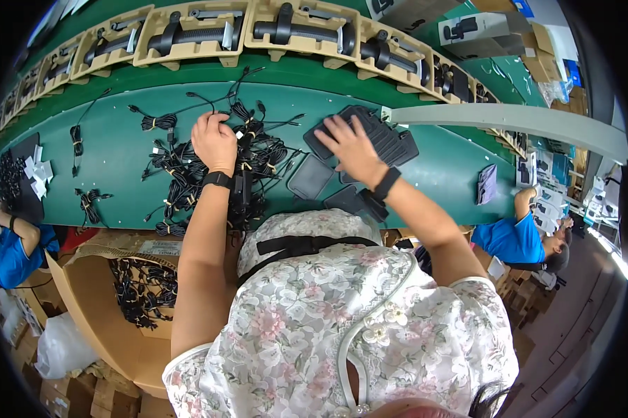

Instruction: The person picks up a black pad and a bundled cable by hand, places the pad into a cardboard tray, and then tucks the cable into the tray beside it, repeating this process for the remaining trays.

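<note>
left of the heap of coiled, tan-banded black cables [179, 191], one tied cable [77, 141] lies alone. on the heap, the left hand [214, 143] bends its fingers; i cannot tell its hold. right of the heap, the right hand [354, 150] spreads wide over fanned, flat, round-cornered black cases [392, 144]. likely sorting; lifting calls for closing fingers.

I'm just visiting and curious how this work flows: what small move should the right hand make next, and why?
Probably the right hand should draw one piece away from the dark flat pieces: it lies spread over them, and they overlap like a fanned stack, so separating one seems sensible. The left hand is at the bundled black cables.
</note>
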Available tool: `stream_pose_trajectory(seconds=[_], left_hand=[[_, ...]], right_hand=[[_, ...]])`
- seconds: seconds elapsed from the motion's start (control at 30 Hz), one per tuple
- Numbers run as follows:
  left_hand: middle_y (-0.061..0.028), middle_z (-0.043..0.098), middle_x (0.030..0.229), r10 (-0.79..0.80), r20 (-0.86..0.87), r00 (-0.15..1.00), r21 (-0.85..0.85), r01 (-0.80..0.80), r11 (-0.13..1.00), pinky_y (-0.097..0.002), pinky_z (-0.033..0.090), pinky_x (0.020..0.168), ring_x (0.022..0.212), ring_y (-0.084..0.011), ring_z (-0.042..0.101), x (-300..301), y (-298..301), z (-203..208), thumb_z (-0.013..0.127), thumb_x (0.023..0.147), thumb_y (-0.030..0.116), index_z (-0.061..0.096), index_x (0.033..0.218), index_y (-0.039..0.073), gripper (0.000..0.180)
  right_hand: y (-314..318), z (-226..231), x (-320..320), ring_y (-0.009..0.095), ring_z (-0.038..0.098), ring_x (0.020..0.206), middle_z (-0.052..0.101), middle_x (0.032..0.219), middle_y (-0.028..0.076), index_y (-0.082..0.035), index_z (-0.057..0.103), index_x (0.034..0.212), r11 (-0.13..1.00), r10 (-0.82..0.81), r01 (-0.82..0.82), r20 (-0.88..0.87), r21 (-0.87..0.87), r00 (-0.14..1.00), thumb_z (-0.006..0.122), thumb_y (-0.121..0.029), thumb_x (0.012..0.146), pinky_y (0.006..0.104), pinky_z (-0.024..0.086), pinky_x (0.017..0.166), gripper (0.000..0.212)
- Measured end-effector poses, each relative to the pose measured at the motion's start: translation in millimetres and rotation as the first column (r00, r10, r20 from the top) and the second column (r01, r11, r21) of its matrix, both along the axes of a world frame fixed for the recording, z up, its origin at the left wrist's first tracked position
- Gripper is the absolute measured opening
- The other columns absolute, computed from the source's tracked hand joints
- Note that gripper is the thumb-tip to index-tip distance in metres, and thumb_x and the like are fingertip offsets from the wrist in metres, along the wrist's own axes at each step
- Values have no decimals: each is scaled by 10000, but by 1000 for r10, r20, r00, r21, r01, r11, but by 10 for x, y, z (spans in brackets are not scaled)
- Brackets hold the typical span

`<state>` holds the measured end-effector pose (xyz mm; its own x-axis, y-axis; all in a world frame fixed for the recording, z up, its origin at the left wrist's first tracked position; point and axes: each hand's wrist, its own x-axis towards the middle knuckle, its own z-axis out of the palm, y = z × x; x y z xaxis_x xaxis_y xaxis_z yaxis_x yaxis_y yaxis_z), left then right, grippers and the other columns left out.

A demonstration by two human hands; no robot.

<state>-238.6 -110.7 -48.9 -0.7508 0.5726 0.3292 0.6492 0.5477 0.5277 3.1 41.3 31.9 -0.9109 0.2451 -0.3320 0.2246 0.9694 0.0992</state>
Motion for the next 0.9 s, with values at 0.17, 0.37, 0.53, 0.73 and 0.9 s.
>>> stream_pose_trajectory(seconds=[0.17, 0.37, 0.53, 0.73, 0.9], left_hand=[[-20, 608, 941, 4, 1, 1000, -3, -4, 1000, -371, 434, 799, 873, -254, 561, 21, 39, -45, 521, 723, 58, 616, 759, 143, 133], [-17, 619, 951, 9, -18, 1000, -12, -9, 1000, -363, 445, 771, 866, -250, 570, -39, 2, -22, 510, 736, 61, 629, 768, 139, 146], [-14, 619, 946, 13, -29, 1000, 15, -13, 1000, -362, 444, 767, 865, -251, 570, -44, 38, 39, 512, 732, 52, 625, 764, 139, 146], [-12, 616, 938, -4, -6, 1000, 33, 4, 999, -360, 441, 765, 867, -247, 568, -3, 64, 151, 508, 735, 41, 617, 769, 136, 148], [-11, 615, 935, 1, -7, 1000, 47, -1, 999, -356, 438, 767, 868, -242, 568, 13, 56, 210, 507, 737, 36, 615, 774, 135, 151]], right_hand=[[43, -370, 170, 254, 439, 1197, 503, 1275, 88, -126, 568, 1157, 985, -115, 81, -230, -154, 966, 617, -167, 761, 429, 326, 1019, 401], [589, 105, 29, 270, 575, 1019, 628, 1031, 112, -62, 624, 982, 843, -522, 371, -423, -390, 741, 489, -58, 857, 356, 432, 899, 184], [1412, 382, 147, 280, 573, 852, 611, 893, 131, -57, 604, 928, 715, -617, 460, -785, -526, 62, 419, -11, 888, 318, 437, 808, 194], [2237, 534, 277, 263, 573, 782, 614, 842, 128, -60, 614, 925, 631, -385, 700, -918, -335, -93, 465, -38, 881, 324, 441, 737, 157], [2504, 356, 273, 331, 582, 801, 616, 856, 162, -59, 612, 919, 532, -438, 761, -890, -371, -128, 447, -12, 857, 372, 448, 732, 183]])
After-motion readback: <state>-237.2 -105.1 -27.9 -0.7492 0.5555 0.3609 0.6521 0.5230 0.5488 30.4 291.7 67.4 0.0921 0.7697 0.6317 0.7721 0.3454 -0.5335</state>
